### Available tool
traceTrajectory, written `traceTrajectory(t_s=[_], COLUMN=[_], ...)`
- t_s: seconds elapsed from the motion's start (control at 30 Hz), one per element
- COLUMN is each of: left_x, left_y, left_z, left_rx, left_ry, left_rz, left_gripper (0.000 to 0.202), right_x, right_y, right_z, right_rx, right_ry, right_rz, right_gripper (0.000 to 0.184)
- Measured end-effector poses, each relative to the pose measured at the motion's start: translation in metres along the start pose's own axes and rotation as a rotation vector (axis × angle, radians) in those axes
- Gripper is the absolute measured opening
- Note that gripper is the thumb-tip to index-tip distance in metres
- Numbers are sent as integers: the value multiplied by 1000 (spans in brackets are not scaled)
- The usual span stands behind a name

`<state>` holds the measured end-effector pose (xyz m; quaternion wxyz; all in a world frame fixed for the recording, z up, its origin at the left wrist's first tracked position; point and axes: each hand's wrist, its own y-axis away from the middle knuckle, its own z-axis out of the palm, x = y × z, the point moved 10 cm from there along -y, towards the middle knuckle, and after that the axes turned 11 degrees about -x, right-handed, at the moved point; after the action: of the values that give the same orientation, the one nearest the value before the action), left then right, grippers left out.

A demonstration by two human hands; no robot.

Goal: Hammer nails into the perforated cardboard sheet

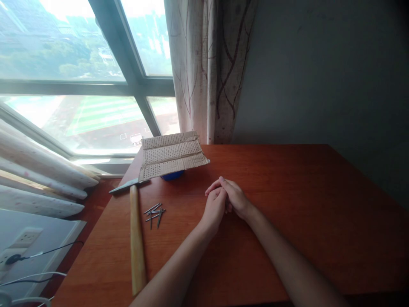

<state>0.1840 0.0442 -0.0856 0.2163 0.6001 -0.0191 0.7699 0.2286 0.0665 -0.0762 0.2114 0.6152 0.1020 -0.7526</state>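
My left hand (214,209) and my right hand (236,197) are clasped together above the middle of the wooden table. The fingers of both are folded against each other, and no object shows between them. To their left lies a small pile of steel nails (155,212), several of them crossing. Beyond the nails is a hammer with a long wooden handle (136,238) and a pointed metal head (125,186). My left forearm covers the handle's near end. A cardboard sheet (172,154) with rows of small holes rests tilted on a blue object (172,175), mostly hidden beneath it.
The reddish-brown table (306,196) reaches to a grey wall (313,76) at the back right. A window (79,123) and patterned curtains (198,64) stand behind its left side. Below the left edge are a wall socket (28,237), a plug (13,259) and cables.
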Motion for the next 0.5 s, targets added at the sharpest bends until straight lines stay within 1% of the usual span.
traceTrajectory(t_s=[0.17, 0.5], left_x=[2, 0], left_y=[0, -1], left_z=[1, 0], left_rx=[-1, -2], left_ry=[-18, -12], left_rz=[13, 11], left_gripper=[36, 36], right_x=[-1, 1], right_y=[0, 0], right_z=[0, 0], right_rx=[-3, -3], right_ry=[-9, -2], right_rz=[-10, -5], right_gripper=[55, 56])
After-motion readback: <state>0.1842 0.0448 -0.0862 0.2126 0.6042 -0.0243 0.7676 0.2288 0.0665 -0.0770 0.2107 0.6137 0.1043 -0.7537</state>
